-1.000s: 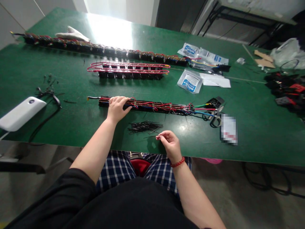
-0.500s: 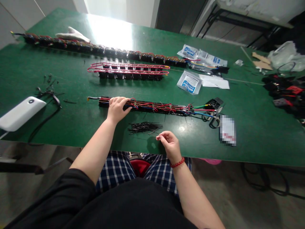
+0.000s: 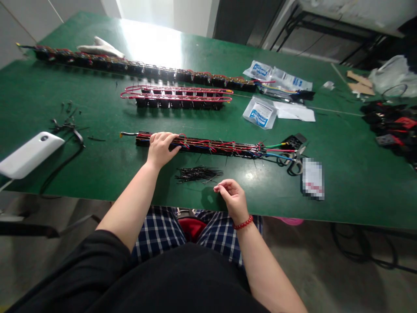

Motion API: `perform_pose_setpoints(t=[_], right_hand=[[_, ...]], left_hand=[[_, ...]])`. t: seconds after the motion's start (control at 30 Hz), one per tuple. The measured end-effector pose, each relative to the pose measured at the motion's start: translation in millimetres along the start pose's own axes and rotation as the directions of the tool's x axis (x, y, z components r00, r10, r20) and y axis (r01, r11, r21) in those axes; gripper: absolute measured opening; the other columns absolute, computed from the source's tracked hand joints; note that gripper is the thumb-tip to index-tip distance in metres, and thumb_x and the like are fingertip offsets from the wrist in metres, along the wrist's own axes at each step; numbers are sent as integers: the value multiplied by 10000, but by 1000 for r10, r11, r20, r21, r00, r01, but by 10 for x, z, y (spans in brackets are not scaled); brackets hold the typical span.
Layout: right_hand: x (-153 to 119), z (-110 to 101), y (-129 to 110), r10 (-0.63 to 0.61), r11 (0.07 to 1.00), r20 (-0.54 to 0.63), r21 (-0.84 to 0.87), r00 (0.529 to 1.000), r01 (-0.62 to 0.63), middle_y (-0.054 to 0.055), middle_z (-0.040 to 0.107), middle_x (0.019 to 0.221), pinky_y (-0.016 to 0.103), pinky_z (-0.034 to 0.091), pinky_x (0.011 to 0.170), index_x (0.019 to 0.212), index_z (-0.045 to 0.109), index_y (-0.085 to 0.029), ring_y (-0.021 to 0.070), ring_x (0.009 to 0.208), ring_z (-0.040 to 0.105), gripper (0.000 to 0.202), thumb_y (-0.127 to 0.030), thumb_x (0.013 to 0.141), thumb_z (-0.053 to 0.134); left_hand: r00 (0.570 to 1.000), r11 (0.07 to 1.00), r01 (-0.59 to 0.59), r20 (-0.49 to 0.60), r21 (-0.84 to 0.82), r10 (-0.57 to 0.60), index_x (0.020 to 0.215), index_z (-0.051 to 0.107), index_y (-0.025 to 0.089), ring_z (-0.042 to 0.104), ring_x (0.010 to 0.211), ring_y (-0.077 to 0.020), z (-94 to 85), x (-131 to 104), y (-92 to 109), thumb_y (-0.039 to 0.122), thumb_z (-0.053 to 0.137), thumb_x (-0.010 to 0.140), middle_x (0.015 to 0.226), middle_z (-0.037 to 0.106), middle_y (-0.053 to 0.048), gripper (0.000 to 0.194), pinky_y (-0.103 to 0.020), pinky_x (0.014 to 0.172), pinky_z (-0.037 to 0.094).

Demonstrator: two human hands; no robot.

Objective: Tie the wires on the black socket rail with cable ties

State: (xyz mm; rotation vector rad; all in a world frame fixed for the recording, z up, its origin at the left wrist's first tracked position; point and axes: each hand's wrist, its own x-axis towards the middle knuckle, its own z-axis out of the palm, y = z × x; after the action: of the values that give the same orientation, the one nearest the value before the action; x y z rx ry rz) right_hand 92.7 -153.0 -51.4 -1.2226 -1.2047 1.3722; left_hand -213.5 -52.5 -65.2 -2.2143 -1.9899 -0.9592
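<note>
A long black strip with red, blue and green wires lies across the green table in front of me. My left hand is closed over its left part, with the fingers on the far side and the thumb on the near side. Just below the strip lies a loose pile of thin black cable ties. To the right of that pile, my right hand hovers over the table's near edge, thumb and fingertips pinched together. Whatever may be between those fingertips is too small to make out. Scissors lie at the strip's wired right end.
Farther back are a bundle with looped red wire and a longer wired strip. Plastic packets lie right of them. A white device with a cord is at left, near black scraps. Black and red parts are heaped at far right.
</note>
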Motion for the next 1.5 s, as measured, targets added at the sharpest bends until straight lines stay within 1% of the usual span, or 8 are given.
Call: perform_pose_setpoints(t=[0.63,0.9,1.07,1.3,1.5], right_hand=[[-10,9,-25,-4,1000,7,-5,1000,4,0,724,779,292,569,753,849,660,-237,146,743,695,179,-379,806,760],[-15,5,-24,14,1000,0,-19,1000,-14,5,725,775,302,573,746,846,660,-237,155,742,695,196,-396,796,762],[-13,18,-43,11,1000,-6,-29,1000,-11,9,724,772,315,582,746,839,655,-233,162,739,697,218,-414,788,765],[-12,16,-53,10,999,3,-39,1000,-10,5,724,768,291,573,739,837,657,-230,150,739,693,202,-400,798,760],[-15,5,-53,11,998,6,-57,1000,-10,14,727,776,308,579,741,843,657,-229,163,747,695,214,-416,805,753]], left_hand=[[1000,1000,14,12,-5,-14,1187,658,273,566,1184,-299,-23,3,20,438,673,867,1213,686,-64,360,-471,1082,344],[1000,1000,-8,-6,0,8,1193,656,270,575,1180,-293,-1,0,-4,442,672,869,1212,689,-65,367,-458,1081,351],[1000,1000,3,0,2,-3,1193,652,277,573,1185,-292,4,-1,-6,453,665,873,1215,687,-63,366,-460,1079,353],[1000,1000,5,-2,11,-5,1185,656,287,574,1187,-294,-10,-2,11,445,669,872,1210,691,-60,351,-463,1077,358],[1000,1000,14,9,-5,-14,1184,656,293,572,1179,-300,-16,5,17,431,671,865,1211,692,-61,348,-468,1069,354]])
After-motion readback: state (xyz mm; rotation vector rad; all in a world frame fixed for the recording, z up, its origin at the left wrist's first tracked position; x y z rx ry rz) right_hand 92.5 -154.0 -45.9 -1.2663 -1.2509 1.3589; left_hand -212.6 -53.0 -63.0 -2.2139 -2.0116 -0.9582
